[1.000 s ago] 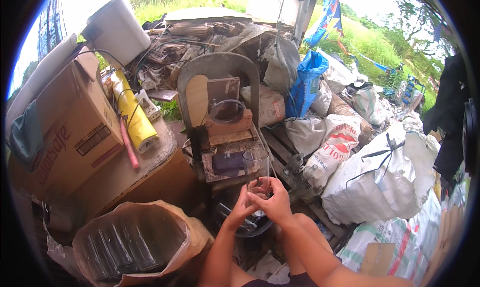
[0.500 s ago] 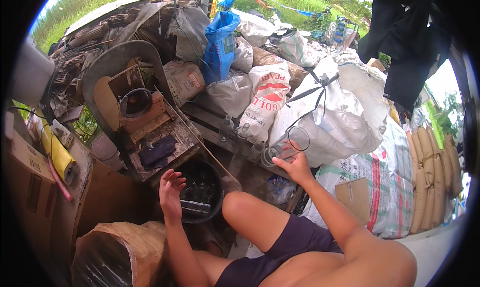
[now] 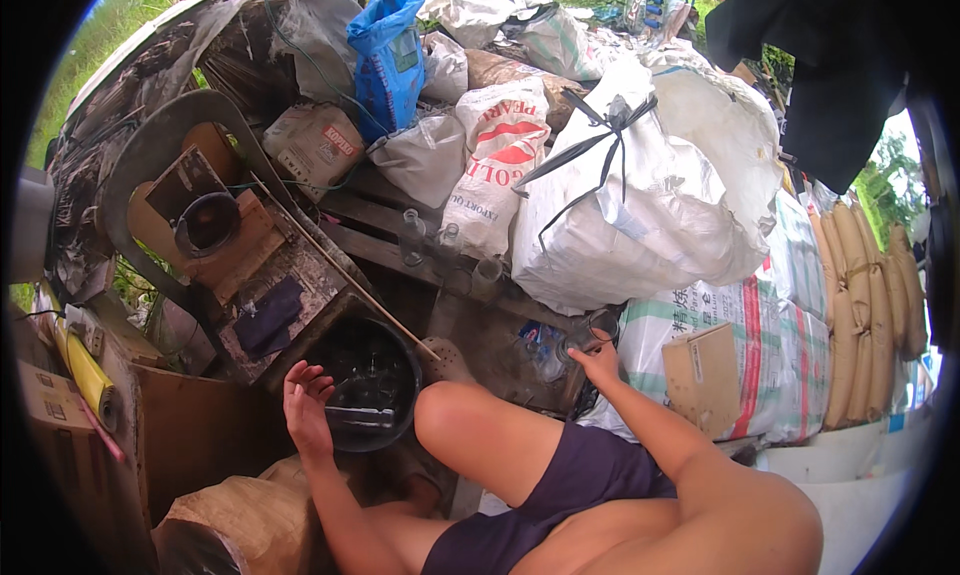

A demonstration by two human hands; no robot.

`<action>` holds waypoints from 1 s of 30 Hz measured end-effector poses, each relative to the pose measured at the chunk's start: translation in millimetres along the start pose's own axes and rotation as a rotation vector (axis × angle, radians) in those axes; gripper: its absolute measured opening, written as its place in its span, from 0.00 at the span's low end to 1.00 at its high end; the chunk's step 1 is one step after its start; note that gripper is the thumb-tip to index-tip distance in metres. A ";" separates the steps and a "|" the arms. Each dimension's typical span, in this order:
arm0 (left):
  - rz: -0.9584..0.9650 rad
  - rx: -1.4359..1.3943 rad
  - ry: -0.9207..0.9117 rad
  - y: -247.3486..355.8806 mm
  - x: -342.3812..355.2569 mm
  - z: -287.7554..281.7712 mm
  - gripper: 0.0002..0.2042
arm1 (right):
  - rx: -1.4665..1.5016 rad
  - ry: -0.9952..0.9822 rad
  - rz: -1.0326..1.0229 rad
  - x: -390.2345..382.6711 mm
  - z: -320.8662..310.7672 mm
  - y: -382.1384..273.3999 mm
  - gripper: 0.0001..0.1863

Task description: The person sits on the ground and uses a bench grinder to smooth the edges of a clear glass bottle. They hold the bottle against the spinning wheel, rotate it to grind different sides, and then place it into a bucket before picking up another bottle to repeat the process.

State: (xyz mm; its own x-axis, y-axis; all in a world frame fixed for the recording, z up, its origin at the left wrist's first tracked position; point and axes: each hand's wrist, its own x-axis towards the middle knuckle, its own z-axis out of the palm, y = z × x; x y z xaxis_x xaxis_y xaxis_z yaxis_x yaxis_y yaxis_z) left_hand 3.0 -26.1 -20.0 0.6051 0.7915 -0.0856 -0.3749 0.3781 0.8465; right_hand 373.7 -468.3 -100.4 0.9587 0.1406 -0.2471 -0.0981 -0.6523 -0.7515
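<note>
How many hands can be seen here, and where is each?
2: the left hand beside the black basin, and the right hand farther right, holding a clear glass vessel.

Open-air workspace among piled sacks (image 3: 650, 225)

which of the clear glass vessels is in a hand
The clear, cylindrical glass vessel in the right hand; the clear glass vessels near the white, red-printed sack stand unheld.
</note>
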 end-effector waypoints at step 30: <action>-0.145 0.086 0.177 -30.9 -29.7 -17.3 0.29 | 0.399 0.707 0.697 135.3 187.8 214.9 0.60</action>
State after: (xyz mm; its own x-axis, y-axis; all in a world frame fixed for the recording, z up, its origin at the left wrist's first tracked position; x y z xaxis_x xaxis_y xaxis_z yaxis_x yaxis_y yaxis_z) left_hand -15.5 -53.0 -52.7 0.5128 0.8067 -0.2937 -0.2277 0.4577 0.8595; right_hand 432.3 -449.7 -410.3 0.5819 -0.7161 -0.3855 -0.6416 -0.1128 -0.7587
